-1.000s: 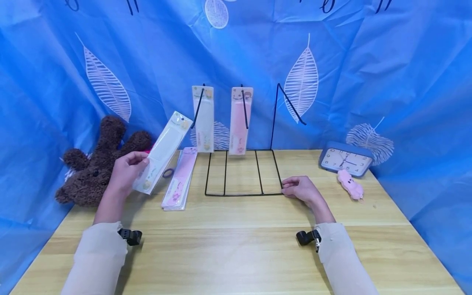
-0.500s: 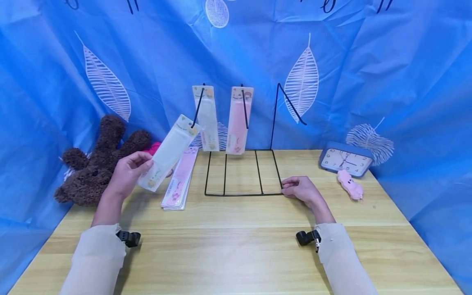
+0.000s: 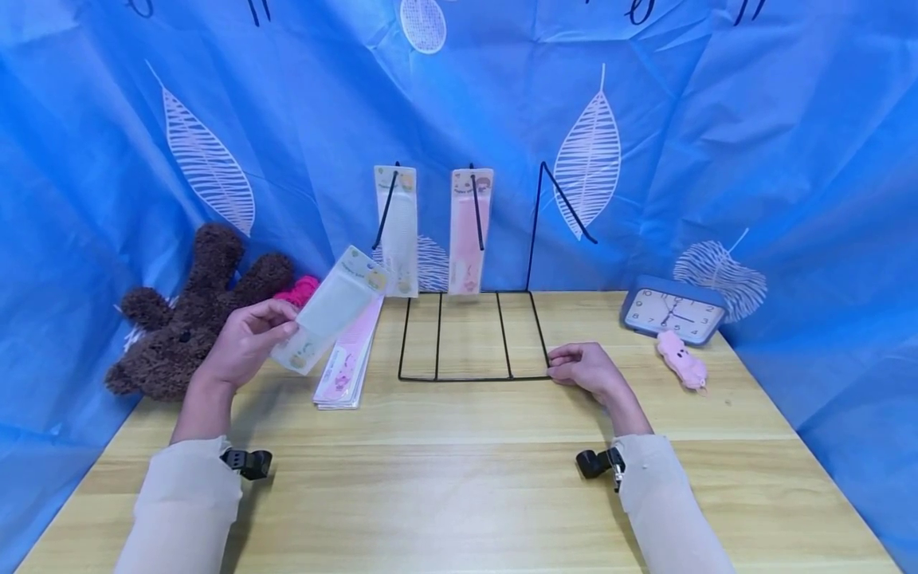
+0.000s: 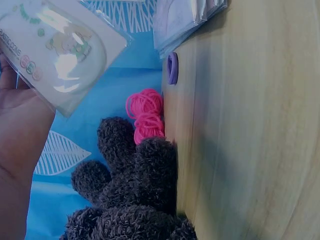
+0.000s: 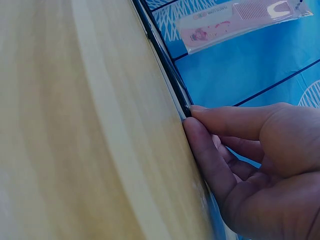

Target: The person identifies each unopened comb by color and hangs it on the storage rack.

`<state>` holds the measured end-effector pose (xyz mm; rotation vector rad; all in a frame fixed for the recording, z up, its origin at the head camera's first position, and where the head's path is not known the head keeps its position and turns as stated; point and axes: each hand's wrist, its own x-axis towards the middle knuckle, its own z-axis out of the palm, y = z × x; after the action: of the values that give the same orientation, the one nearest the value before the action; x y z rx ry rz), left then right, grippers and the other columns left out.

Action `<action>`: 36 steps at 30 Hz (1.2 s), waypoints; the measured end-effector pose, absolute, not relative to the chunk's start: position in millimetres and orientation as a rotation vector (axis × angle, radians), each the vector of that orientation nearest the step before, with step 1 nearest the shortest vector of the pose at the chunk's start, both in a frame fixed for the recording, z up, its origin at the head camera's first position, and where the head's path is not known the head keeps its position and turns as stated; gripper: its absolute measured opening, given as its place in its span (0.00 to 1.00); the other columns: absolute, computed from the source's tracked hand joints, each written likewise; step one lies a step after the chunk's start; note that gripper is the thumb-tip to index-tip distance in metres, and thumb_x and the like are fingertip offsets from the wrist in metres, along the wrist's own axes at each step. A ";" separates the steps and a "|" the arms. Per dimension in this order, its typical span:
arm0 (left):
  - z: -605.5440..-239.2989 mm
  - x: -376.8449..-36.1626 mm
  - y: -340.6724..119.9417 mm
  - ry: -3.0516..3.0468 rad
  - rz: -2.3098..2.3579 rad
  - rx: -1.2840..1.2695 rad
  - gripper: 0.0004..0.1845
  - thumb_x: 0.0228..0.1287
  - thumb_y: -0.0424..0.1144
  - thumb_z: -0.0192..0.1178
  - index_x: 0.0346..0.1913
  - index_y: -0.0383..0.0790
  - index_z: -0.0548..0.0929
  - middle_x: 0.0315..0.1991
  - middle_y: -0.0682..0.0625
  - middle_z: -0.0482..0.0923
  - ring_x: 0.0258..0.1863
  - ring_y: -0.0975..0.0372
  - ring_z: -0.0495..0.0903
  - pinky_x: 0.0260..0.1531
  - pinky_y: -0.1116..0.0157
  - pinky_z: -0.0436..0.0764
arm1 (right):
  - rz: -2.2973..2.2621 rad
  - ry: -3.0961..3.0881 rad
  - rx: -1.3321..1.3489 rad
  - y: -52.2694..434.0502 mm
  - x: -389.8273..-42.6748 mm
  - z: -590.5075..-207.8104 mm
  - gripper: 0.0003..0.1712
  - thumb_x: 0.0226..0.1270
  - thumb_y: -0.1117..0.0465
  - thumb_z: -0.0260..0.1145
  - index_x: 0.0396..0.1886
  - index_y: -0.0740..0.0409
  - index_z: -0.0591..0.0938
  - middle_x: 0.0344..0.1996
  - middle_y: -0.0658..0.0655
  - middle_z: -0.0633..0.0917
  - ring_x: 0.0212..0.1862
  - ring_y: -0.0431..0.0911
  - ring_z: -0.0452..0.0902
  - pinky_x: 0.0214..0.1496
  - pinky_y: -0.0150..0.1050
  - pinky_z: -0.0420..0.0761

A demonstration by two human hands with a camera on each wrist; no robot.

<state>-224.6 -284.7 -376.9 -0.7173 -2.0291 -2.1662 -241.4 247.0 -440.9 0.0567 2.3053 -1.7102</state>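
Observation:
My left hand (image 3: 247, 339) pinches the lower end of a packaged pale green comb (image 3: 333, 299), tilted with its top toward the rack. That top edge lies just below the tip of the left hook in the head view. In the left wrist view the clear wrapper (image 4: 70, 55) shows a printed cartoon. Thumb and fingers of my right hand (image 3: 584, 368) pinch the front right corner of the black wire rack (image 3: 473, 379). One packaged green comb (image 3: 398, 239) hangs on the left hook, and a packaged pink comb (image 3: 469, 239) on the middle hook. The right hook (image 3: 570, 209) is bare.
A stack of packaged combs (image 3: 344, 371) lies left of the rack, pink one on top. Beyond my left hand are a brown plush toy (image 3: 179, 343) and pink yarn (image 4: 146, 117). A purple ring (image 4: 172, 68) lies nearby. At right stand a clock (image 3: 674, 311) and a pink figure (image 3: 681, 360).
The held comb first moved right to the left hook's tip, then dropped slightly below it. The hanging combs swung a little and back. My right hand stayed on the rack.

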 end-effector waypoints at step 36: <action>-369.7 -234.8 -252.2 -2.266 -1.905 -0.520 0.02 0.69 0.28 0.63 0.41 0.31 0.82 0.36 0.55 0.81 0.33 0.64 0.78 0.34 0.69 0.78 | -1.724 2.304 0.051 247.8 -241.9 -443.7 0.26 0.64 0.76 0.69 0.61 0.77 0.75 0.46 0.65 0.81 0.40 0.45 0.83 0.45 0.36 0.85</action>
<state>-234.8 -252.2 -369.7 -0.5204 -2.2658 -1.9047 -241.9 247.8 -443.7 0.0510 2.3039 -1.7242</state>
